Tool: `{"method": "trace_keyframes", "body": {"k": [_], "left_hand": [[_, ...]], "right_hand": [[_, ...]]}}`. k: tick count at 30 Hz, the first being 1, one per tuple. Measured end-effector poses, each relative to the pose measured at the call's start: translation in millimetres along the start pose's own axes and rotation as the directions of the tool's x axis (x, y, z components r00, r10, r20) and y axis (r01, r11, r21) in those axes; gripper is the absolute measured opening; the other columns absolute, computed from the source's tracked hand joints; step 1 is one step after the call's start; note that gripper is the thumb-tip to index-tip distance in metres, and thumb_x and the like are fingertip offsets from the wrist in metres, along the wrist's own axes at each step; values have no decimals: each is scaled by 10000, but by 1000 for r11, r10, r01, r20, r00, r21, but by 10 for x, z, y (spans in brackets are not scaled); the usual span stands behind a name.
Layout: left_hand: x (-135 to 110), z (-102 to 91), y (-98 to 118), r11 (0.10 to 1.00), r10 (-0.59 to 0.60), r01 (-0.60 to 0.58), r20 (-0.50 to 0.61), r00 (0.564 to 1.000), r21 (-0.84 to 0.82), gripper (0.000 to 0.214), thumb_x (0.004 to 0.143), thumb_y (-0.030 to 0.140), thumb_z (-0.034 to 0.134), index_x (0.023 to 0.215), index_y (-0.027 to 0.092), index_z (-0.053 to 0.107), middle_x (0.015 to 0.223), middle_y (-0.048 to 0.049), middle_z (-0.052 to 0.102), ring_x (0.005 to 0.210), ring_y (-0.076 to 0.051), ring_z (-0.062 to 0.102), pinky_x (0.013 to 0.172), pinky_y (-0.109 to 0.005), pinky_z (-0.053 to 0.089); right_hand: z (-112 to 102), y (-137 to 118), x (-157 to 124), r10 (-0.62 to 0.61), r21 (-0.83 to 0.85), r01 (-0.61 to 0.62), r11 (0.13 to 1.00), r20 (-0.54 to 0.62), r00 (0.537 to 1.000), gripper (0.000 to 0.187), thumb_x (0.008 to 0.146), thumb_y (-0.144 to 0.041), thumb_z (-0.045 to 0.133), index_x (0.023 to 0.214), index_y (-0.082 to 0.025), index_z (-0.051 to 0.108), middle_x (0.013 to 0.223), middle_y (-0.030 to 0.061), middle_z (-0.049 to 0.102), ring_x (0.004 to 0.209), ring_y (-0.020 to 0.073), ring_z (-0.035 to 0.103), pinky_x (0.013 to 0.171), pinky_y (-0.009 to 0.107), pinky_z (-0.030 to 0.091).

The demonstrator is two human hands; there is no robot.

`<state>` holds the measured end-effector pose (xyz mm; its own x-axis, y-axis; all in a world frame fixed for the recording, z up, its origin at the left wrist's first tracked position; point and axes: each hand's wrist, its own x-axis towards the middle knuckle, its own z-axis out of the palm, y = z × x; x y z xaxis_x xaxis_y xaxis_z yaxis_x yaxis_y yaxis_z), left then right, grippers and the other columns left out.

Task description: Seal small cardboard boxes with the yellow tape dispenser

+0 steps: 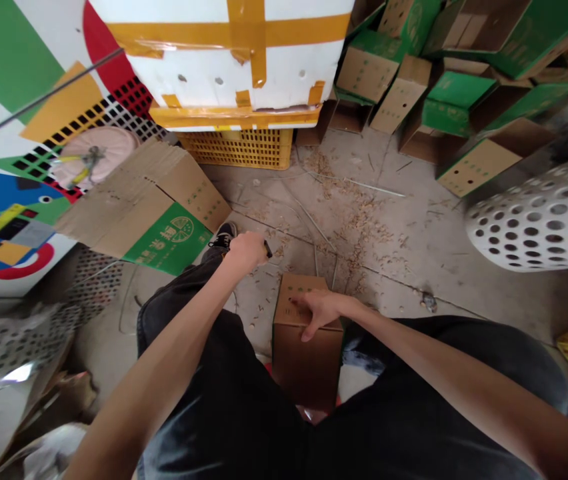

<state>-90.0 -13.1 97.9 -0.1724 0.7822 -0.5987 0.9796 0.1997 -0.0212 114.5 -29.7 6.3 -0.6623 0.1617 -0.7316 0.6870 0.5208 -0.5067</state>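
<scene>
My left hand is closed around a small black object, of which only a dark end sticks out past the fingers; its kind is hidden. It is held above the floor, left of a brown cardboard box that stands upright between my legs. On that box's top lies my right hand, thumb spread toward the near edge and fingertips by a small hole. To the left, a larger cardboard carton with a green printed panel sits tilted beside my shoe.
A taped white foam box rests on a yellow crate ahead. Several green-and-brown cartons are piled at the upper right, near a perforated white basket. Wood-like bits and thin straps litter the floor.
</scene>
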Motion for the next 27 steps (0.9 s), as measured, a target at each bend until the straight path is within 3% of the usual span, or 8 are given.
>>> {"method": "trace_keyframes", "body": {"k": [5, 10, 16, 21, 27], "left_hand": [[-30, -19, 12, 1000, -3, 3, 9, 1000, 0, 452, 843, 271, 650, 1245, 68, 680, 1250, -258, 678, 1208, -347, 647, 975, -392, 566], [-52, -24, 26, 1000, -18, 19, 7, 1000, -19, 428, 842, 295, 656, 1226, 110, 699, 1249, -234, 687, 1210, -327, 650, 971, -368, 565], [-60, -32, 36, 1000, 6, -7, 30, 1000, 7, 430, 831, 282, 659, 1225, 113, 694, 1244, -221, 694, 1204, -319, 655, 972, -362, 564], [-58, -29, 45, 999, 29, -30, 47, 998, 23, 447, 839, 322, 648, 1230, 109, 688, 1270, -218, 682, 1199, -317, 655, 964, -345, 563], [-12, 0, 39, 1000, 27, -28, 63, 998, 8, 415, 826, 291, 649, 1194, 107, 710, 1239, -226, 696, 1165, -328, 671, 935, -368, 576]], "right_hand": [[35, -5, 46, 7, 16, -7, 1000, 24, 1000, 1213, 514, -760, 792, 1519, -185, 431, 1376, 173, 627, 1240, 410, 601, 989, 434, 493], [19, -78, 44, -6, 41, -1, 999, 177, 984, 1368, 457, -739, 826, 1555, -84, 343, 1526, 227, 469, 1368, 397, 495, 1114, 410, 423], [26, -164, 23, -54, -21, 58, 998, 168, 984, 1287, 530, -720, 809, 1564, -119, 335, 1466, 221, 540, 1322, 405, 540, 1066, 447, 458], [15, -157, 17, 1, -24, 2, 1000, 157, 988, 1182, 559, -643, 827, 1541, -156, 386, 1430, 193, 580, 1294, 391, 568, 1032, 444, 477], [1, -55, 55, -22, 88, 4, 996, 203, 979, 1283, 499, -638, 855, 1565, -155, 329, 1531, 168, 486, 1387, 351, 486, 1118, 389, 414]]}}
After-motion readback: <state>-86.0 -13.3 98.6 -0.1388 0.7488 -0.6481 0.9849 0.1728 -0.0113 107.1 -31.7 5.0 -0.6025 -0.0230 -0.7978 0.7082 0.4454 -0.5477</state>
